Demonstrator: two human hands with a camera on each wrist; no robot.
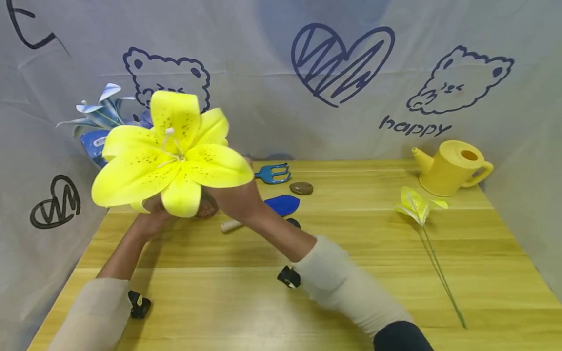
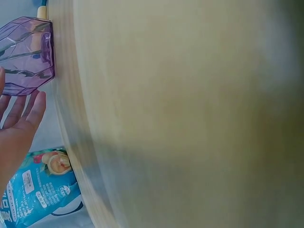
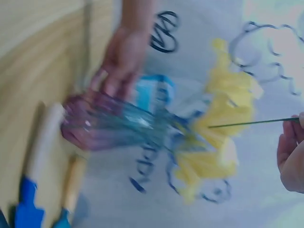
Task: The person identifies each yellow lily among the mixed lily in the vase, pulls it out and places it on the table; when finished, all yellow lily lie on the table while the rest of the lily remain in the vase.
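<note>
A large yellow lily [image 1: 175,161] stands before both hands in the head view and hides most of them. In the right wrist view my right hand [image 3: 292,159] pinches a thin green stem [image 3: 261,123], whose far end overlaps several yellow flowers [image 3: 218,114]. These rise from a faceted purple-and-blue clear vase [image 3: 109,123] upright on the table. My left hand [image 2: 19,118] holds the vase low on its side, thumb on one face and fingers on another. Blue lilies [image 1: 105,112] show behind the big yellow bloom.
A blue trowel [image 1: 283,204], a blue hand rake [image 1: 272,174] and a brown stone [image 1: 301,188] lie near the middle. At the right are a yellow watering can [image 1: 448,168] and a loose yellow lily [image 1: 414,207]. A blue package [image 2: 40,190] stands beyond the left hand.
</note>
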